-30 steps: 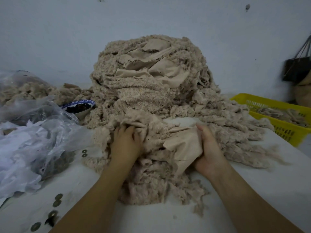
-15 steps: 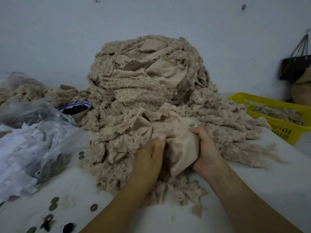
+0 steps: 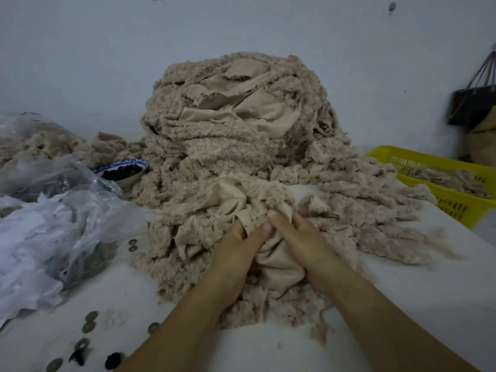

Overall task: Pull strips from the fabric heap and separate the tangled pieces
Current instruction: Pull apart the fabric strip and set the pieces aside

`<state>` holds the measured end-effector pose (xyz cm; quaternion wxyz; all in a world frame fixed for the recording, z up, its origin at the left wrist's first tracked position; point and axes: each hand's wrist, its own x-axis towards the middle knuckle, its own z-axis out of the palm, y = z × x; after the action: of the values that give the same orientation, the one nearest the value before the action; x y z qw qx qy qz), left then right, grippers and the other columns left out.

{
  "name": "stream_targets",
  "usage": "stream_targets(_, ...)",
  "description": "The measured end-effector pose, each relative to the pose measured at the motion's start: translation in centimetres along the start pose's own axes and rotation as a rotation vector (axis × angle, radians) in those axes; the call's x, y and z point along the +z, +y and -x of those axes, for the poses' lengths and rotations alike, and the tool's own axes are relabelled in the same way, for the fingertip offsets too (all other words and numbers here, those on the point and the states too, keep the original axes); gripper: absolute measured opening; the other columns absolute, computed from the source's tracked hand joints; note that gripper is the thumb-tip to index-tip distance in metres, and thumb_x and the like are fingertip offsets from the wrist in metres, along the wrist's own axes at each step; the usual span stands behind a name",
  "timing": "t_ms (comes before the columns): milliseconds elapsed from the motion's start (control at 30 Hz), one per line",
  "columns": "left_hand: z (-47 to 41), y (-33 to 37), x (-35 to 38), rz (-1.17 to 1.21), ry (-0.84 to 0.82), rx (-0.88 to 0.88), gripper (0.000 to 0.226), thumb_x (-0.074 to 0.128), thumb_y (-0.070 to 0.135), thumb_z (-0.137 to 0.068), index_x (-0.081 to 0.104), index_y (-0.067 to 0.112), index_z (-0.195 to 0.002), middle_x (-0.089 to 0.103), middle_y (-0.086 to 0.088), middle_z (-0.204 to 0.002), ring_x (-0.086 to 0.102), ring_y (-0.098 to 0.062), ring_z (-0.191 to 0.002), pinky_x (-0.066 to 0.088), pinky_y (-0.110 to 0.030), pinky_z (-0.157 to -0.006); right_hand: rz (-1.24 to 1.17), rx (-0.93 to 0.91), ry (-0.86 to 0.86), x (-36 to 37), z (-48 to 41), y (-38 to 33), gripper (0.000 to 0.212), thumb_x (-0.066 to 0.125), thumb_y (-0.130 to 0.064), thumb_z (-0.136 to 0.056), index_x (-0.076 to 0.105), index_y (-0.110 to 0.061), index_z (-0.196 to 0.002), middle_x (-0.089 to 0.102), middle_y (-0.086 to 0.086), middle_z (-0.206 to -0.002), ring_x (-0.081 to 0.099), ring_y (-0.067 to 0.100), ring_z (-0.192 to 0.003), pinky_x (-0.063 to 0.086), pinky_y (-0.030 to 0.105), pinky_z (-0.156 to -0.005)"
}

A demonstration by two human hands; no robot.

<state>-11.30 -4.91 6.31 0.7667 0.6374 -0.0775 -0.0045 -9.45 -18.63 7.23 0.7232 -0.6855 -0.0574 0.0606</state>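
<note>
Scraps of shaggy beige cloth rose in a fabric heap at the middle of a white surface, backed by a pale wall, with frayed strips trailing toward the near edge and out to the right. Smooth, flat panels of the same colour lay creased across the top of the pile. Crumpled clear plastic bags crowded the left side, with more beige fluff lying behind them. A yellow basket stood at the right edge, just beside the heap's trailing strips, with a few pale scraps inside. Above and behind it a dark bag hung against the wall, blurred.

At the foot of the heap, a person's left hand and right hand met on one smooth-backed piece that bunched between the palms. The left grip was clenched on it, a narrow fold poking up between the fingers. The right grip grasped the same piece, thumb pressed on top and fingers buried under the cloth. The two thumbs lay just beside each other.

A blue-and-white bowl of small dark items sat between the bags and the heap, touching its fringe. Small round discs with centre holes lay scattered on the near-left surface.
</note>
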Motion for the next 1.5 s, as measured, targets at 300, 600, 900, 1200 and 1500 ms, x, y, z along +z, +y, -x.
stream_targets(300, -1.3, 0.5, -0.2, 0.202, 0.443, 0.010, 0.035, 0.058, 0.032, -0.100, 0.075, 0.024, -0.071, 0.076, 0.002, -0.081, 0.071, -0.009, -0.072, 0.056, -0.023, -0.058, -0.222, 0.097, 0.354, -0.2, -1.5, -0.3, 0.023, 0.047, -0.035, -0.102, 0.065, -0.025, -0.091, 0.072, 0.003, -0.097, 0.068, 0.024, -0.097, 0.055, 0.043, -0.089)
stream_targets(600, -2.8, 0.3, -3.7, 0.413, 0.774, -0.123, 0.029, 0.054, 0.040, -0.102, 0.064, 0.025, -0.124, 0.066, -0.003, -0.123, 0.065, -0.019, -0.103, 0.057, -0.036, -0.082, -0.427, 0.102, 0.381, -1.8, -1.7, -0.1, 0.026, 0.050, -0.031, -0.102, 0.067, -0.014, -0.091, 0.070, -0.004, -0.062, 0.064, 0.007, -0.050, 0.051, 0.023, -0.045)
stream_targets(900, -2.3, 1.2, -3.5, -0.001, 0.731, -0.028, 0.043, 0.042, 0.057, -0.100, 0.072, 0.032, -0.081, 0.072, 0.009, -0.081, 0.066, -0.006, -0.083, 0.051, -0.027, -0.073, -0.558, 0.066, 0.272, -1.9, -2.0, -0.1, 0.023, 0.054, -0.021, -0.101, 0.061, -0.005, -0.117, 0.069, 0.010, -0.109, 0.073, 0.020, -0.090, 0.061, 0.033, -0.070)
stream_targets(1200, -0.8, 2.2, -3.7, -0.687, 0.826, 0.346, 0.033, 0.056, 0.045, -0.093, 0.040, 0.018, -0.083, 0.039, 0.005, -0.084, 0.043, -0.005, -0.069, 0.037, -0.034, -0.064, -0.457, 0.100, 0.146, -2.8, -1.1, -0.8, 0.024, 0.048, -0.026, -0.102, 0.063, -0.008, -0.099, 0.059, 0.020, -0.093, 0.058, 0.034, -0.080, 0.056, 0.051, -0.080)
stream_targets(1500, 0.0, 2.5, -2.9, -0.631, 0.753, 0.425, 0.045, 0.031, 0.047, -0.097, 0.063, 0.016, -0.098, 0.056, 0.002, -0.104, 0.049, -0.017, -0.102, 0.044, -0.053, -0.096, 0.080, -0.120, 0.223, -1.2, 0.3, -0.8, 0.024, 0.047, -0.038, -0.103, 0.051, -0.015, -0.108, 0.052, -0.015, -0.100, 0.037, -0.002, -0.097, 0.045, 0.030, -0.086)
